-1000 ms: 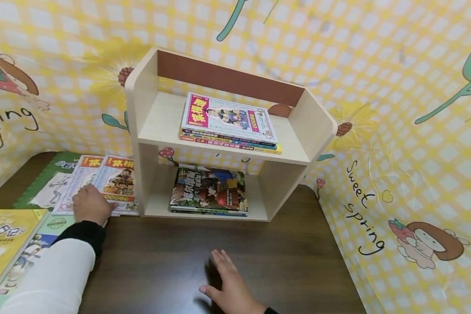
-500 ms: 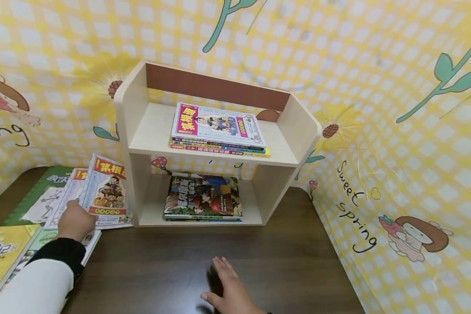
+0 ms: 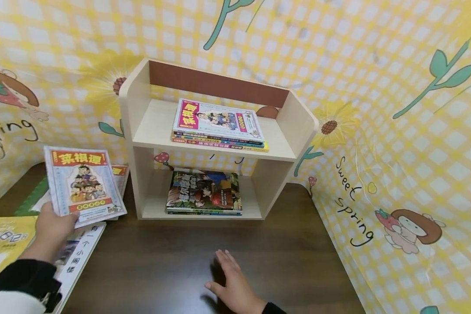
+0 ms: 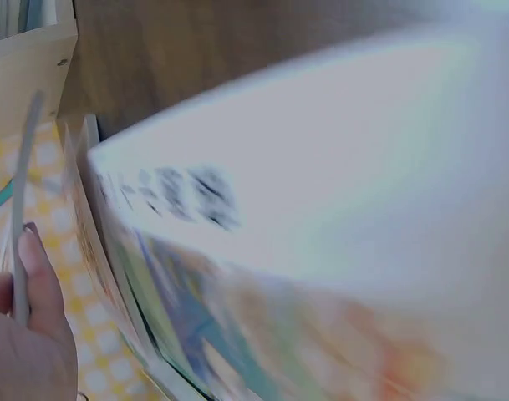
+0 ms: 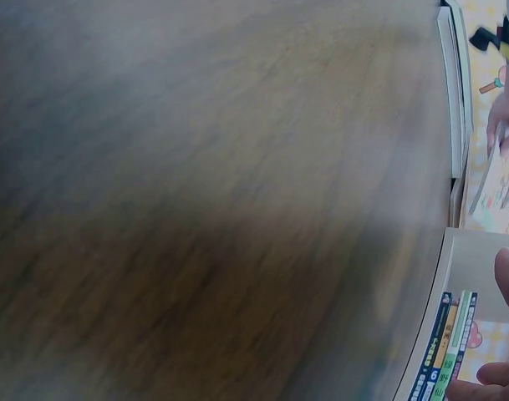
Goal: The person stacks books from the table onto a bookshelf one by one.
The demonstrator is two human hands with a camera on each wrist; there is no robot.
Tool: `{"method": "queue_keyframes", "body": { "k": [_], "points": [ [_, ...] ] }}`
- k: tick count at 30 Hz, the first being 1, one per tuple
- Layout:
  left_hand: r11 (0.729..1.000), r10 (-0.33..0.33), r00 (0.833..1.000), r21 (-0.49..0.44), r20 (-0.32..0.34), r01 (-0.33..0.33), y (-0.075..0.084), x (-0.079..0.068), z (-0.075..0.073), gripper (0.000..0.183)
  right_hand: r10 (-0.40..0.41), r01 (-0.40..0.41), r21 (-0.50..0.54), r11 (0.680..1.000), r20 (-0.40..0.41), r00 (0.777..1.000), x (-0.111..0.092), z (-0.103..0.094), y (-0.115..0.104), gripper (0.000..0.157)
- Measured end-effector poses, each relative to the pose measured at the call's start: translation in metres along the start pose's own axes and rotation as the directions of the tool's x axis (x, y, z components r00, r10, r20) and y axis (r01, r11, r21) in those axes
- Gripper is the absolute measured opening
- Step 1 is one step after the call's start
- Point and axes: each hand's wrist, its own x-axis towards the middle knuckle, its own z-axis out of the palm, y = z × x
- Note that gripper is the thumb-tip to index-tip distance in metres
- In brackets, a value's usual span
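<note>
Pinched in my left hand (image 3: pixel 52 233) is a thin light-blue comic book (image 3: pixel 85 185) with a red title band and cartoon figures. My thumb lies at its lower edge, and it is raised with its cover facing up toward me. Edge-on in the left wrist view, the comic book (image 4: pixel 22 192) stands between thumb and fingers. Behind it, a second similar comic book (image 3: pixel 121 174) shows partly beside the shelf. Over the brown table, my right hand (image 3: pixel 235 283) is held with fingers extended, gripping nothing.
A two-tier wooden shelf (image 3: pixel 217 153) stands centrally. Its upper tier bears a stack of books (image 3: pixel 220 120); its lower tier, a dark-covered stack (image 3: pixel 204 192). At left lie a yellow book (image 3: pixel 8 231), a green book (image 3: pixel 29 203) and a white-edged book (image 3: pixel 78 257). Checked yellow cloth surrounds the table.
My left hand has taken the top comic book from the pile left of the shelf, lifting it and bringing it left and nearer. My right hand has stayed nearly still.
</note>
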Motion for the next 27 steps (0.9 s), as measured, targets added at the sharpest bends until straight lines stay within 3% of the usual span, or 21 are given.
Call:
{"method": "queue_keyframes", "body": {
  "k": [2, 7, 9, 12, 15, 19, 24, 27],
  "points": [
    [0.998, -0.026, 0.999, -0.062, 0.044, 0.028, -0.009, -0.010, -0.010, 0.059, -0.001, 0.001, 0.000, 1.000, 0.001, 1.000, 0.000, 0.001, 0.002, 0.075],
    [0.988, 0.026, 0.991, -0.156, 0.134, -0.004, -0.024, -0.044, -0.029, 0.060, -0.017, 0.016, -0.001, 1.000, -0.015, 1.000, 0.001, 0.005, 0.002, 0.074],
    [0.986, 0.036, 0.987, -0.168, 0.155, -0.010, -0.026, -0.061, -0.033, 0.058, -0.018, 0.018, 0.019, 1.000, -0.024, 1.000, 0.002, 0.006, -0.002, 0.072],
    [0.966, 0.041, 0.977, -0.258, 0.207, 0.014, -0.031, -0.086, -0.034, 0.052, -0.018, 0.019, 0.048, 0.999, -0.027, 0.999, 0.004, 0.009, -0.010, 0.070],
    [0.949, 0.025, 0.970, -0.312, 0.244, 0.054, -0.035, -0.112, -0.025, 0.045, -0.007, 0.009, 0.072, 0.997, -0.015, 1.000, 0.007, 0.013, -0.022, 0.066],
    [0.938, -0.037, 0.949, -0.317, 0.314, 0.141, -0.029, -0.148, -0.006, 0.061, -0.015, 0.010, 0.175, 0.985, 0.028, 0.999, 0.008, 0.021, -0.038, 0.063],
    [0.928, -0.105, 0.921, -0.296, 0.374, 0.226, -0.004, -0.179, 0.028, 0.063, -0.075, 0.055, 0.313, 0.948, 0.052, 0.996, 0.005, 0.026, -0.055, 0.059],
    [0.924, -0.063, 0.931, -0.332, 0.359, 0.191, 0.015, -0.190, 0.051, 0.053, -0.090, 0.078, 0.404, 0.912, 0.011, 0.996, 0.002, 0.024, -0.061, 0.059]
  ]
}}
